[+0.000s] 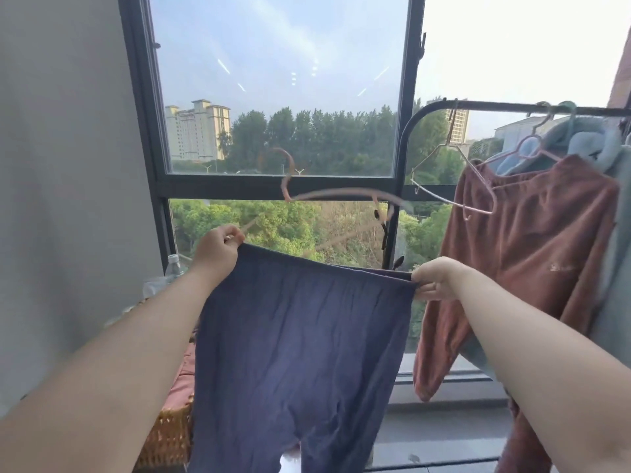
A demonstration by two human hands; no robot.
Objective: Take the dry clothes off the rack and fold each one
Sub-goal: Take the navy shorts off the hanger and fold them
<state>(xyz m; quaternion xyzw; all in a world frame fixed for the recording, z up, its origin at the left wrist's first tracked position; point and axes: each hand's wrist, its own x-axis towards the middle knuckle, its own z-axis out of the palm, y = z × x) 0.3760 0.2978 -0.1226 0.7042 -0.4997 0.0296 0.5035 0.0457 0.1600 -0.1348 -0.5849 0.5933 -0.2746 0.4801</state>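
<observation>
**Dark blue trousers held up, other clothes on the rack**

The dark blue trousers (pixel 300 336) hang down off the rack. Their waistband is stretched between the left hand (pixel 218 250) and the right hand (pixel 435 279), which pinch its two ends. To the right, the black rack (pixel 512 105) carries a rust-brown garment (pixel 532 250) and, behind it, a grey-blue garment (pixel 580 138).
</observation>
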